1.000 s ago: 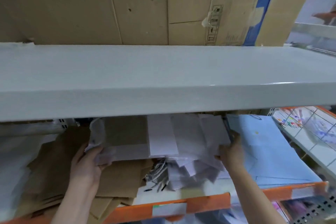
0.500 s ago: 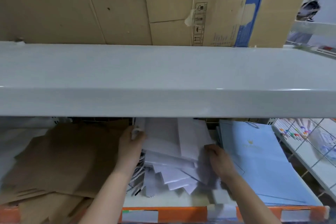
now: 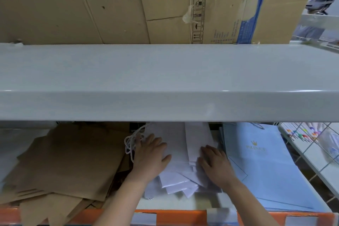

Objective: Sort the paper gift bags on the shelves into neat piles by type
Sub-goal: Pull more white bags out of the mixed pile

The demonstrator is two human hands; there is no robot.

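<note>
Lower shelf (image 3: pixel 176 202): white bags (image 3: pixel 176 143) in a loose middle pile. Left hand (image 3: pixel 150 154) and right hand (image 3: pixel 215 164) both flat on them, fingers straight, gripping nothing. Brown bags (image 3: pixel 69 161) left, blue bags (image 3: pixel 260 161) right. Cord handles (image 3: pixel 132 141) touching left fingers.

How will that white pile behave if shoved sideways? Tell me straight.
The white bags would probably slide and fan apart: the lower ones already splay out unevenly. They look thin and light, so likely floppy when lifted. The cord handles stick out loose and may snag the brown bags.
</note>
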